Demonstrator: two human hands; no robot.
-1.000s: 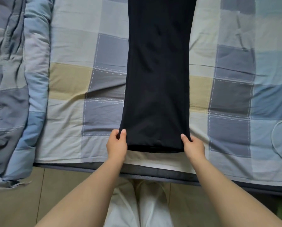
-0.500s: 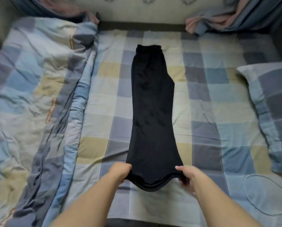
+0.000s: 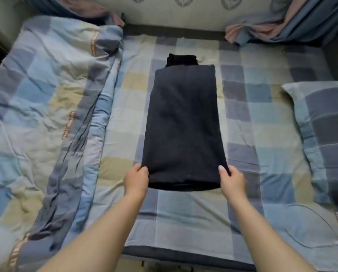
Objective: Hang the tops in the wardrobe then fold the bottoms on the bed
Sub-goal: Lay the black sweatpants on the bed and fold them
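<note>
Head view: my left hand (image 3: 135, 180) and right hand (image 3: 232, 180) pinch the black fabric trousers' (image 3: 182, 122) near fold at six o'clock, hems doubled toward twelve; further folds remain.

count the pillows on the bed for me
1. A checked pillow lies at the right side of the bed, right of the dark trousers. The bunched quilt on the left could hide another.

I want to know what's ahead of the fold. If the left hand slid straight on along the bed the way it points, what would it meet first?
The left hand already grips the black trousers at the near-left corner, so going on means only their folded cloth, then probably the waistband end.
</note>
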